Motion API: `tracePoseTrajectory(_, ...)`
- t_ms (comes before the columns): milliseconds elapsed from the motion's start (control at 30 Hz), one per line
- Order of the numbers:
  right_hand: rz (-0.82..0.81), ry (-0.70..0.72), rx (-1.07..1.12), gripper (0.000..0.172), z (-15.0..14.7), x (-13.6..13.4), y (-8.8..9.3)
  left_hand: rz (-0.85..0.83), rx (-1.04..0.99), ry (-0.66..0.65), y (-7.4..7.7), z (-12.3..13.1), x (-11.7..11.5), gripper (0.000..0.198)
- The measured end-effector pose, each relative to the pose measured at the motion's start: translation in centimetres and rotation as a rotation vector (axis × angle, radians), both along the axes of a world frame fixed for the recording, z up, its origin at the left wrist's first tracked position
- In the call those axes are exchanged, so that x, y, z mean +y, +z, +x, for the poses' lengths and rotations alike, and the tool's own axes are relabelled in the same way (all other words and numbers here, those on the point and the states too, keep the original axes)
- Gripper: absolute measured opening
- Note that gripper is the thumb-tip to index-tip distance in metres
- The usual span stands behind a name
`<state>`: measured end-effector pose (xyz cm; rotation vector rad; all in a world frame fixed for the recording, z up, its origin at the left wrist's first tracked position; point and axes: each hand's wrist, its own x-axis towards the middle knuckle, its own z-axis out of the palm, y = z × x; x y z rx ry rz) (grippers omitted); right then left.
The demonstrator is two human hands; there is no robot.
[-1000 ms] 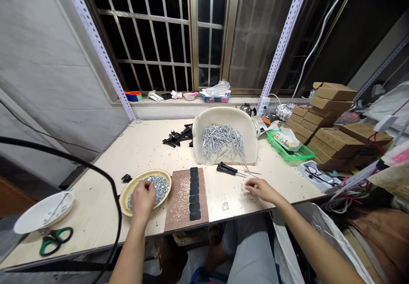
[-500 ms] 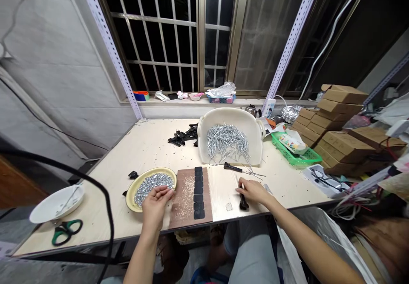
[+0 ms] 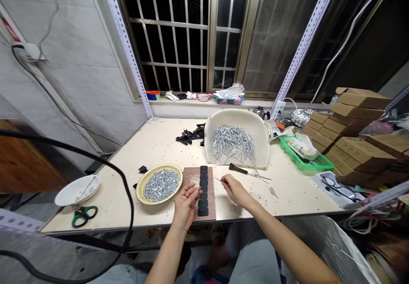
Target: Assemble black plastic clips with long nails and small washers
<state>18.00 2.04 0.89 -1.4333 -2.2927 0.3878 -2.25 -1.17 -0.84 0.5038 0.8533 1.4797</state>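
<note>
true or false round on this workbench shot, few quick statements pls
The yellow plate holds small silver bits. True.
The scissors have red handles. False: the scissors have green handles.
The right hand pinches a thin pin. True.
The left hand rests in the white tub. False: the left hand is at the brown board, short of the white tub.
The glasses lie in the green basket. False: the glasses lie outside the green basket.

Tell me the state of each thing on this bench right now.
left hand: palm up, cupped over brown board
right hand: pinching a thin pin
yellow plate: heaped with silver parts
cream tub: holds loose metal pins
scissors: lying flat, handles together
</note>
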Motion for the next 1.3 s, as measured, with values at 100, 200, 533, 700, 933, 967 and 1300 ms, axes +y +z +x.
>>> tracePoseTrajectory(100, 0.154, 0.19, 0.176, 0.01, -2.0, -1.8, 2.0, 0.039, -0.061, 0.012, -0.1, 0.4, -0.3, 0.038)
tracePoseTrajectory(200, 0.225, 0.235, 0.17, 0.012, -3.1, -3.0, 3.4, 0.075, -0.054, 0.017, 0.1, 0.9, -0.7, 0.039)
tracePoseTrajectory(533, 0.214, 0.238, 0.102, 0.02, -3.5, -4.2, 4.5, 0.14, 0.063, 0.016, 1.1, 1.0, -1.7, 0.04)
tracePoseTrajectory(700, 0.11, 0.256, 0.207, 0.013, -3.3, -4.2, 4.6, 0.159, 0.113, 0.021, 1.3, 1.0, -1.7, 0.042)
tracePoseTrajectory(933, 0.014, 0.245, 0.294, 0.013, -3.1, -4.2, 3.7, 0.159, 0.137, 0.093, 0.4, 0.7, -1.4, 0.038)
tracePoseTrajectory(967, 0.018, 0.249, 0.282, 0.012, -3.0, -4.3, 3.5, 0.154, 0.134, 0.109, 0.2, 0.7, -1.4, 0.038)
tracePoseTrajectory(1300, 0.101, 0.105, -0.058, 0.025, -2.5, 2.2, 0.7, 0.039, 0.422, 0.103, -0.9, 0.5, -1.0, 0.056)
